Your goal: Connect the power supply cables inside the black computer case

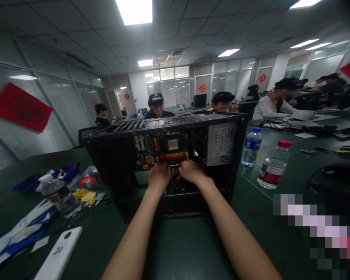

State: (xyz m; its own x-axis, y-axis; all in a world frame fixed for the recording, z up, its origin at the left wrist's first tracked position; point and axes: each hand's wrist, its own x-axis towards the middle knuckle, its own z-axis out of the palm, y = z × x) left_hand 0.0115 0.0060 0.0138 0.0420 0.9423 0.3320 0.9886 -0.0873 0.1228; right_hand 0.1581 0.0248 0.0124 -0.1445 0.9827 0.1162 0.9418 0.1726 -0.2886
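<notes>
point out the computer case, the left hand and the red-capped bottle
Computer case [169,122], head view: its top panel
Left hand [160,175], head view: back of the hand
Red-capped bottle [272,170], head view: its label

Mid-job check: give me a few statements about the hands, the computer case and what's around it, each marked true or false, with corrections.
1. The left hand and right hand are both at the open side of the computer case. True.
2. The power supply sits at the case's lower left in the picture. False: it is at the upper right.
3. The red-capped bottle stands upright. True.
4. The white slab marked 20 lies on top of the case. False: it is on the green table.
</notes>
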